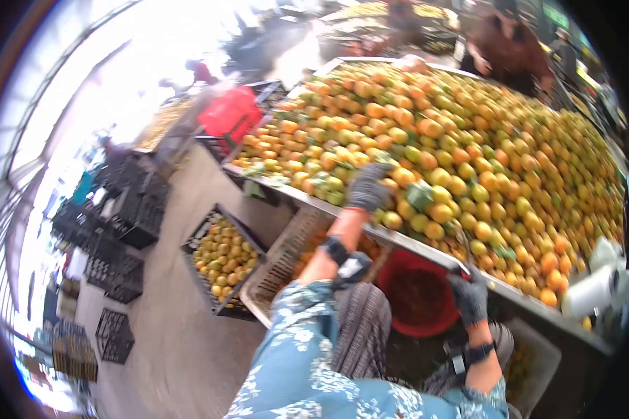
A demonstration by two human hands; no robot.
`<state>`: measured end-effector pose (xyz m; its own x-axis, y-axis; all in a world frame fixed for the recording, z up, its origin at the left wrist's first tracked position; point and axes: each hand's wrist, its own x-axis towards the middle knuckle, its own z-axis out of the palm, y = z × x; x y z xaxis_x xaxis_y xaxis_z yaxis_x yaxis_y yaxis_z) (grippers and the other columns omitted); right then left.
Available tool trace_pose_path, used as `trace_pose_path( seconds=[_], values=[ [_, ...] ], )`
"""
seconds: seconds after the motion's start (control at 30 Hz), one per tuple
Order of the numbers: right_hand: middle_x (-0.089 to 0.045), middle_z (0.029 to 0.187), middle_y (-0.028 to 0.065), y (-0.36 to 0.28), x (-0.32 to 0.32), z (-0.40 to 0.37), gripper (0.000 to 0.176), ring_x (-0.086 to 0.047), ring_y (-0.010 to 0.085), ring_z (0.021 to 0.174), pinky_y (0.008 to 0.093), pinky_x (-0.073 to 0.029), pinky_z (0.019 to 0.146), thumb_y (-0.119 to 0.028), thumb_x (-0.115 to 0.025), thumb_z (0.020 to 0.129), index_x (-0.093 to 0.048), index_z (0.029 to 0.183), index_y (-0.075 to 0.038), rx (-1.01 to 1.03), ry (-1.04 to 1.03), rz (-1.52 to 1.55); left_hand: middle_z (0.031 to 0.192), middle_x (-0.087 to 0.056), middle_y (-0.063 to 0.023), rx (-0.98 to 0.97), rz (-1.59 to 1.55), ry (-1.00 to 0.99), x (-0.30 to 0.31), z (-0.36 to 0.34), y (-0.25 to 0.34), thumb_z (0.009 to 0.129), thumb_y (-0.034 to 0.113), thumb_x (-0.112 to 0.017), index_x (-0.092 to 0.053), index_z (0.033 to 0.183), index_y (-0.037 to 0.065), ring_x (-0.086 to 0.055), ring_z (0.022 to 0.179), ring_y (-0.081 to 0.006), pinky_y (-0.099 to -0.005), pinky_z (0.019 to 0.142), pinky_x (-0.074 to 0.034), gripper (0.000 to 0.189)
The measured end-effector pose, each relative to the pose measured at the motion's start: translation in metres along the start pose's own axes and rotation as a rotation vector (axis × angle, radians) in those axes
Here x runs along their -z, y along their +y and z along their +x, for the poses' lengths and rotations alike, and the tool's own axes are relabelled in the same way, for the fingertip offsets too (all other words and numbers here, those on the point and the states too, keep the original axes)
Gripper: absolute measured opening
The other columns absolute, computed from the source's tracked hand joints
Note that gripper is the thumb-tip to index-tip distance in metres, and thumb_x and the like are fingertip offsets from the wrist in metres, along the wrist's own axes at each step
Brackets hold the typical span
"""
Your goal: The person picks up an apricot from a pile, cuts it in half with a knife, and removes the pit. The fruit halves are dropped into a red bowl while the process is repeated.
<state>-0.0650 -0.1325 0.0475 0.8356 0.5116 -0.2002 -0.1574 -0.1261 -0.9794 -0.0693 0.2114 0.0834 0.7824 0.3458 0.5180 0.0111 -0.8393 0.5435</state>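
A wide metal-edged bin is heaped with orange and green-yellow fruit, with some leaves among them. My left hand, in a grey glove, reaches over the near edge onto the fruit; its fingertips are blurred, and whether a fruit is in them cannot be made out. Near the front edge, my right hand, also gloved in grey, is closed around the handle of a small tool whose blades point up toward the fruit.
Below the edge stand a red tub, a pale crate and a black crate of fruit. Black crates are stacked at left. A white roll lies at right. Another person is across the bin.
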Motion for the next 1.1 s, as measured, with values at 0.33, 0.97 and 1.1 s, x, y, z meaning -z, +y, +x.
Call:
trace_pose_path(
  seconds=[0.33,0.97,1.1],
  values=[
    [-0.055,0.071,-0.0025,-0.006,0.014,-0.007,0.014,-0.048,0.0064,0.058,0.0223,-0.038,0.05,-0.005,-0.066,0.071,-0.063,0.085,-0.006,0.179,-0.093,0.05,0.129,-0.051,-0.0068,0.139,0.734,-0.227,-0.056,0.045,0.009,0.071,0.027,-0.064,-0.062,0.116,0.021,-0.04,0.128,-0.028,-0.0407,0.1,-0.039,0.046],
    [-0.043,0.072,-0.0074,0.014,0.024,0.004,0.016,-0.039,0.0026,0.061,0.0185,-0.032,0.052,-0.014,-0.058,0.087,-0.058,0.101,-0.006,0.21,0.005,0.194,0.117,-0.057,-0.011,0.492,-1.865,-0.13,-0.078,-0.037,0.094,0.09,0.023,-0.063,-0.046,0.134,0.01,-0.061,0.1,-0.0258,-0.0414,0.08,-0.057,0.048],
    [-0.046,0.067,-0.0065,-0.002,0.026,0.002,0.016,-0.04,0.0035,0.049,0.0192,-0.031,0.042,-0.017,-0.052,0.093,-0.059,0.105,-0.007,0.156,0.077,0.241,0.113,-0.057,-0.0075,0.434,-1.649,-0.093,-0.075,-0.055,0.113,0.077,0.016,-0.076,-0.049,0.131,0.007,-0.061,0.099,-0.0206,-0.0339,0.076,-0.058,0.061]
  ],
)
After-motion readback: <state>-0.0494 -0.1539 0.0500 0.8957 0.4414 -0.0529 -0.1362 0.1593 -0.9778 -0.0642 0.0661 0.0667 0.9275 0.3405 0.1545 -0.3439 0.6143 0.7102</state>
